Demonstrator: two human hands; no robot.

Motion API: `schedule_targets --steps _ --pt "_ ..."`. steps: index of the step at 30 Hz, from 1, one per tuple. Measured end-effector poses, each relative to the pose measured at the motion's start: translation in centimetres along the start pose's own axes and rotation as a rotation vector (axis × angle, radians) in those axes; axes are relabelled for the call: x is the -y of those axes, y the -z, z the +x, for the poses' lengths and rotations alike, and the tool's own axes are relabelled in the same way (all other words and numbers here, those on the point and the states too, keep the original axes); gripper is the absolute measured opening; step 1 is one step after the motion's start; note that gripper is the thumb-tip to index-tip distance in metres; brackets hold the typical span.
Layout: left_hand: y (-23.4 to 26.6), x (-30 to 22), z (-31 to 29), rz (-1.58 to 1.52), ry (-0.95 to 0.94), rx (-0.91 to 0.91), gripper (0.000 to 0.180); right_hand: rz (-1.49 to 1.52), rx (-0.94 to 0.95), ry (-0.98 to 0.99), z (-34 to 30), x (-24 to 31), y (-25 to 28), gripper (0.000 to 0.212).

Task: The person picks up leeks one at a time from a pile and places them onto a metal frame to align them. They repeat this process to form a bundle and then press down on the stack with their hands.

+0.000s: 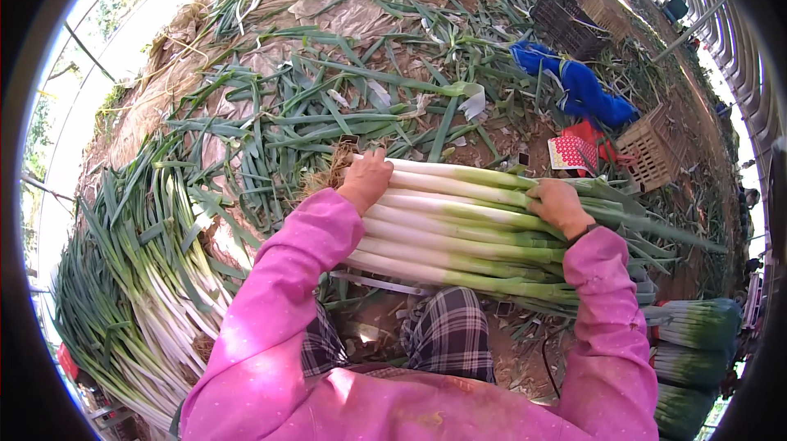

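Note:
Several thick leeks (459, 232) lie side by side across my lap, white root ends to the left and green leaves to the right. At the far edge of this row, my left hand (367, 181) is closed around the white end of a leek, beside the brown roots (328, 172). My right hand (561, 206) has its fingers curled onto the far leeks where white turns to green. Part of its grip is hidden behind the hand. The leaf tips on the right look blurred.
Loose leeks (164, 277) are heaped at my left. Cut leaves (328, 105) litter the ground ahead. Bundled leeks (697, 326) are stacked at lower right. Beyond my right hand are a tan crate (648, 150), a blue cloth (574, 80), a red-and-white packet (571, 152) and a dark crate (566, 23).

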State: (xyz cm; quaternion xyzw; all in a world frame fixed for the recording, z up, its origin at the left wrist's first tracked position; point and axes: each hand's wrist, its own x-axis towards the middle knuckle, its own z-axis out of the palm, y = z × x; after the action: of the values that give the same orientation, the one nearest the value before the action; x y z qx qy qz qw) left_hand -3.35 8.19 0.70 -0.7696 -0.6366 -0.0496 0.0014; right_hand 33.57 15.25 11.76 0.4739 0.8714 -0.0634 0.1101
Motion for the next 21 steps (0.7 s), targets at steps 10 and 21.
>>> schedule_targets --steps 10,21 --pt "-0.4 1.7 0.6 -0.209 0.098 0.177 0.020 0.025 -0.061 -0.075 0.7 0.2 -1.0 0.022" --pt "2.9 5.4 -4.2 -0.290 0.088 0.250 0.028 0.013 -0.295 -0.115 1.1 1.0 -4.7 0.020"
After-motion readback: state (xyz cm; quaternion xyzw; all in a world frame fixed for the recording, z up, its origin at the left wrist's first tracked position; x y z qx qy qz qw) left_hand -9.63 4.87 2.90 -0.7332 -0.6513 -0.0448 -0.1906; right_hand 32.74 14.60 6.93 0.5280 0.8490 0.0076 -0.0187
